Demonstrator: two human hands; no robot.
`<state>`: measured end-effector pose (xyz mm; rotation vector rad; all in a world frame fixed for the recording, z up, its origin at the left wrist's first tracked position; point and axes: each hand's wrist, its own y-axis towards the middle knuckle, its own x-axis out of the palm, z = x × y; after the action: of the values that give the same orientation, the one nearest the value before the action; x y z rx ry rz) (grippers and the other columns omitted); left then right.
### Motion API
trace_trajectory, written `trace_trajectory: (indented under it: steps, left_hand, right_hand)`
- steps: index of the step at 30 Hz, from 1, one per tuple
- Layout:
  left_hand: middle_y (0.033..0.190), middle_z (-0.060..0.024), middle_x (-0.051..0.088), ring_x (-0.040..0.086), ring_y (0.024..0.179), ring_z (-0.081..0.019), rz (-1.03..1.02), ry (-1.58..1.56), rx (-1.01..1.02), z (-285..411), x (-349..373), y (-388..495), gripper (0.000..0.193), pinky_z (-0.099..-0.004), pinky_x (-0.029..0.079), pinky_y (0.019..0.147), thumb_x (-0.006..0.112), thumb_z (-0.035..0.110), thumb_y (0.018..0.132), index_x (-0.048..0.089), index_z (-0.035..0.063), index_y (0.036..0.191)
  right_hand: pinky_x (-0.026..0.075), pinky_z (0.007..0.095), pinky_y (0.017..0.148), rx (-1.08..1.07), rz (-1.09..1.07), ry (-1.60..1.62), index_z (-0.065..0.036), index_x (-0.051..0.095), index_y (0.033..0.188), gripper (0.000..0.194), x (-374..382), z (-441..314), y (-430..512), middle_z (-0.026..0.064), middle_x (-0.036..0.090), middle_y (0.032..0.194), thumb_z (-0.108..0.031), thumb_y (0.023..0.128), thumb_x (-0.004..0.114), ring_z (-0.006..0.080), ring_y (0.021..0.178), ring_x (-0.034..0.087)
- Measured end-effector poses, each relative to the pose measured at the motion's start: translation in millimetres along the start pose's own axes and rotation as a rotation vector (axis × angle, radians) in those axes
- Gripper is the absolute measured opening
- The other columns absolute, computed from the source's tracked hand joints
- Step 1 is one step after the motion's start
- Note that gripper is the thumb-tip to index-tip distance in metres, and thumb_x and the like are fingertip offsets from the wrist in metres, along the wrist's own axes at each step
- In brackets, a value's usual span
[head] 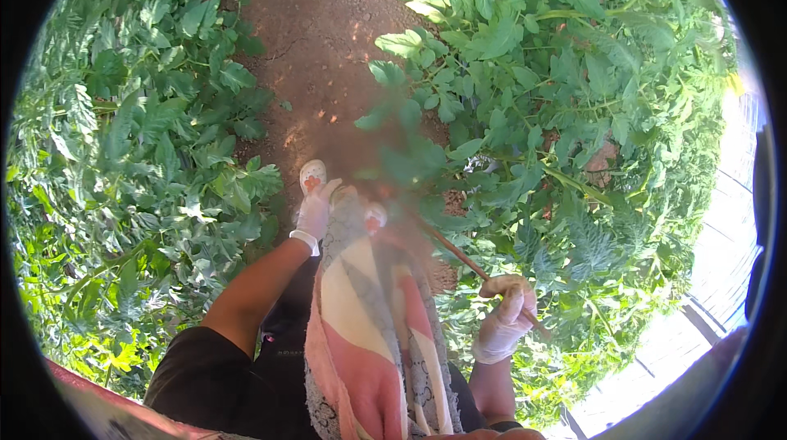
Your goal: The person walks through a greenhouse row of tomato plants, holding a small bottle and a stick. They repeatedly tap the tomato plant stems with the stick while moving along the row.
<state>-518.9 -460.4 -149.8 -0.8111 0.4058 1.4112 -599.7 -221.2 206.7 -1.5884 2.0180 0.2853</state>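
Note:
My left hand (315, 213), in a white translucent glove, is beside the hanging patterned cloth (363, 329) near its lower end; whether its fingers grip anything is not plain. My right hand (507, 314), gloved too, is closed around a thin brown stick (455, 248). The stick slants up and left from my fist, and its far end is lost in a blurred patch. The pink, cream and grey cloth hangs in front of my body. Leafy green plants (510, 71), which look like tomato plants, stand just beyond my right hand.
Another dense row of leafy plants (141, 132) stands on the left. Between the rows runs a bare soil path (320, 40), where my light clogs (312, 175) with red flower decorations stand. Bright pale sheeting (707, 243) with dark lines lies beyond the right row.

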Motion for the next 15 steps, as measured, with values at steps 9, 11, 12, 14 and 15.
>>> trace_trajectory:
  steps: [9, 11, 12, 14, 15]
  left_hand:
    - [0.105, -0.0097, 0.060, 0.061, 0.095, -0.0219, 0.138, -0.792, 0.031, 134, -164, 96, 0.029, -0.0329, 0.051, 0.082, 0.066, 0.024, 0.084, 0.057, 0.0071, 0.106]
    - [0.102, -0.0086, 0.061, 0.061, 0.094, -0.0213, -0.031, -1.190, -0.119, 99, -135, 114, 0.027, -0.0325, 0.051, 0.083, 0.063, 0.025, 0.087, 0.057, 0.0075, 0.107]
    - [0.102, -0.0081, 0.061, 0.062, 0.094, -0.0210, 0.029, -1.180, -0.112, 118, -155, 113, 0.027, -0.0324, 0.051, 0.083, 0.063, 0.025, 0.087, 0.057, 0.0079, 0.108]
    - [0.105, -0.0086, 0.061, 0.061, 0.096, -0.0239, 0.129, -1.002, -0.034, 123, -173, 115, 0.036, -0.0342, 0.050, 0.085, 0.070, 0.023, 0.080, 0.056, 0.0090, 0.111]
    - [0.106, -0.0088, 0.062, 0.061, 0.097, -0.0253, 0.179, -0.912, 0.004, 135, -190, 117, 0.041, -0.0351, 0.049, 0.086, 0.073, 0.022, 0.077, 0.056, 0.0096, 0.112]
  right_hand:
    - [0.035, 0.0246, 0.051, -0.009, 0.361, 0.497, -0.010, 0.050, 0.071, 0.036, -12, -98, 35, 0.0000, 0.049, 0.062, -0.034, 0.097, 0.048, 0.0091, 0.053, 0.042]
    - [0.033, 0.0238, 0.048, -0.060, 0.344, 0.504, -0.011, 0.051, 0.071, 0.034, -24, -107, 38, -0.0007, 0.049, 0.063, -0.034, 0.096, 0.050, 0.0082, 0.053, 0.043]
    - [0.033, 0.0240, 0.049, -0.067, 0.367, 0.509, -0.012, 0.051, 0.071, 0.034, -27, -113, 41, -0.0005, 0.049, 0.062, -0.035, 0.096, 0.051, 0.0086, 0.054, 0.043]
    - [0.032, 0.0240, 0.049, -0.068, 0.363, 0.522, -0.011, 0.050, 0.071, 0.034, -22, -133, 41, -0.0004, 0.049, 0.062, -0.035, 0.096, 0.051, 0.0088, 0.054, 0.043]
    - [0.032, 0.0240, 0.049, -0.077, 0.370, 0.526, -0.011, 0.050, 0.072, 0.034, -23, -139, 43, -0.0003, 0.049, 0.062, -0.035, 0.096, 0.051, 0.0088, 0.054, 0.043]
